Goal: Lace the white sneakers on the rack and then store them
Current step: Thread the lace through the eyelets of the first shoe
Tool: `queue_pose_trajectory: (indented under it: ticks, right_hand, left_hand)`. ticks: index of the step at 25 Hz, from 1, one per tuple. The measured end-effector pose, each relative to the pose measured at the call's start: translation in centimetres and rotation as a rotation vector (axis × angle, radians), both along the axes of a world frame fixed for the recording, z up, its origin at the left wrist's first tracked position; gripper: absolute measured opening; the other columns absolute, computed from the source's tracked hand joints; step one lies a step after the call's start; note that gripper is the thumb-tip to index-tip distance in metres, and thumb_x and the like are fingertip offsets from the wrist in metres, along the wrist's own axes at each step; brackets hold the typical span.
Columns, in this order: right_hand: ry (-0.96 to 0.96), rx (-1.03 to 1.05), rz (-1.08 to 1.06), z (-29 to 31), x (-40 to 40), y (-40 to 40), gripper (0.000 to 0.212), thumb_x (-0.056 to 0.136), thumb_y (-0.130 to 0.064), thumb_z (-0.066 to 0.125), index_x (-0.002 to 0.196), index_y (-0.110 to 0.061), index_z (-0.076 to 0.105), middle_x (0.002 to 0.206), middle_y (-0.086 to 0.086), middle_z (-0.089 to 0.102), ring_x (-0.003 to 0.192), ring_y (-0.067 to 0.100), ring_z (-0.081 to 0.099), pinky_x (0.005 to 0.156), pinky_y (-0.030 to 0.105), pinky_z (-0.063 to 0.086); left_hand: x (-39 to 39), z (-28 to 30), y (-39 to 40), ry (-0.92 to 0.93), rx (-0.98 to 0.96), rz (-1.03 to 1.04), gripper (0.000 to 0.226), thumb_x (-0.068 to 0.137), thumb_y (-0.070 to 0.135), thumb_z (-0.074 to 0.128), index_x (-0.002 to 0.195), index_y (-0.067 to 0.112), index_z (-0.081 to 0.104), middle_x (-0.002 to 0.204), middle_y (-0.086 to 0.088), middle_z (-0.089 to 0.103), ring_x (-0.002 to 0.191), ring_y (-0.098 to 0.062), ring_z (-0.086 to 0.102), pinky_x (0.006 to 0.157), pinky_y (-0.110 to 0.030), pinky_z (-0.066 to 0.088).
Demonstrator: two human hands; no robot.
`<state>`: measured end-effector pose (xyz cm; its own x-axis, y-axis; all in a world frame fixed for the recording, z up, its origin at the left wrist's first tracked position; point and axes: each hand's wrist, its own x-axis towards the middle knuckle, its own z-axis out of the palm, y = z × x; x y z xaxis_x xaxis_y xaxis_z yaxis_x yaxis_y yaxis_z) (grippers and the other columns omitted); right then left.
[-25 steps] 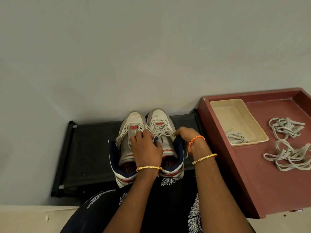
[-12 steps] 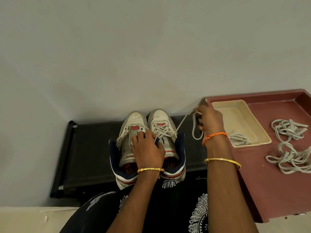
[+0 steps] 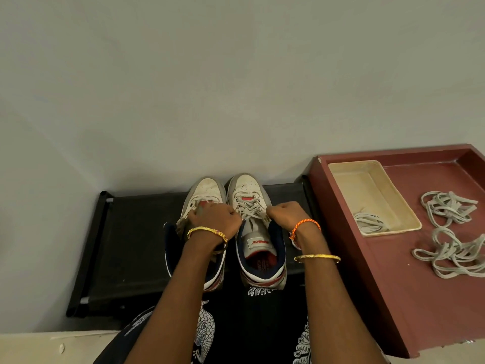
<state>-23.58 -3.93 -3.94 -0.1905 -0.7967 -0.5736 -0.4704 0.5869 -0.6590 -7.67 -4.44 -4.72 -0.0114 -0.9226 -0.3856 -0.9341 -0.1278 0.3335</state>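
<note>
Two white sneakers with navy collars stand side by side, toes to the wall, on the black rack [image 3: 136,245]. My left hand [image 3: 215,219] lies over the lacing of the left sneaker [image 3: 207,190], its fingers curled around that shoe's grey lace near the eyelets. The right sneaker [image 3: 246,185] shows crossed grey laces over a red tongue patch. My right hand [image 3: 286,214] sits at the right edge of that lacing, fist curled and pinching the lace there. The left sneaker's tongue is hidden under my wrist.
A dark red wooden tray [image 3: 393,285] stands right of the rack. In it sits a cream plastic tray [image 3: 367,185] holding one coiled lace [image 3: 370,222], and two bundles of loose grey laces [image 3: 446,206] lie beside it. A plain wall rises close behind.
My right hand, which had pulled a lace out toward the red tray, has come back to the right sneaker's side. My left hand has shifted left, uncovering the right sneaker's tongue.
</note>
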Motion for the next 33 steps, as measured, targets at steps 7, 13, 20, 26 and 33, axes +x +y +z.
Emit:
queue_pose_trajectory:
  ticks: [7, 13, 20, 26, 33]
  right_hand:
    - [0.03, -0.022, -0.122, -0.3, -0.6, 0.0, 0.029, 0.08, -0.01, 0.059, 0.051, -0.007, 0.053, 0.059, 0.008, 0.051, 0.058, 0.018, 0.046, 0.053, 0.025, 0.035]
    - [0.139, -0.122, -0.145, 0.6, -0.1, 1.0, 0.029, 0.084, -0.01, 0.055, 0.055, -0.006, 0.053, 0.059, 0.007, 0.051, 0.053, 0.015, 0.044, 0.051, 0.022, 0.033]
    - [-0.018, -0.394, -0.347, 2.9, -2.0, 1.0, 0.022, 0.088, 0.002, 0.044, 0.108, -0.006, 0.05, 0.106, 0.015, 0.056, 0.099, 0.027, 0.056, 0.092, 0.041, 0.047]
    - [-0.289, -0.578, -0.221, 6.6, -1.2, 2.7, 0.024, 0.094, 0.01, 0.041, 0.09, -0.01, 0.054, 0.086, 0.008, 0.066, 0.068, 0.007, 0.066, 0.064, 0.018, 0.054]
    - [-0.42, -0.509, -0.24, 5.2, 0.8, 3.3, 0.036, 0.088, 0.02, 0.038, 0.109, -0.01, 0.039, 0.097, 0.003, 0.05, 0.075, 0.017, 0.067, 0.069, 0.021, 0.056]
  left_hand:
    - [1.8, 0.6, 0.4, 0.1, -0.044, 0.074, 0.029, 0.09, 0.046, 0.055, 0.105, 0.027, 0.071, 0.118, 0.0, 0.063, 0.117, -0.026, 0.048, 0.106, -0.044, 0.023]
    - [0.6, 0.7, 1.5, 0.067, -0.248, 0.249, 0.026, 0.091, 0.031, 0.054, 0.101, 0.017, 0.073, 0.103, -0.004, 0.069, 0.094, -0.022, 0.056, 0.092, -0.033, 0.039]
    - [0.4, 1.8, 2.8, 0.183, -0.414, 0.254, 0.029, 0.087, 0.039, 0.057, 0.112, 0.026, 0.065, 0.124, 0.001, 0.055, 0.124, -0.022, 0.037, 0.105, -0.043, 0.02]
    - [-0.8, 1.8, 4.0, -0.072, -0.265, 0.013, 0.036, 0.086, 0.051, 0.052, 0.103, 0.024, 0.069, 0.102, -0.002, 0.066, 0.113, -0.025, 0.049, 0.097, -0.039, 0.036]
    - [1.4, 2.3, 2.0, 0.443, 0.06, 0.212, 0.023, 0.088, 0.017, 0.062, 0.11, 0.012, 0.07, 0.116, -0.006, 0.065, 0.096, -0.015, 0.051, 0.084, -0.023, 0.035]
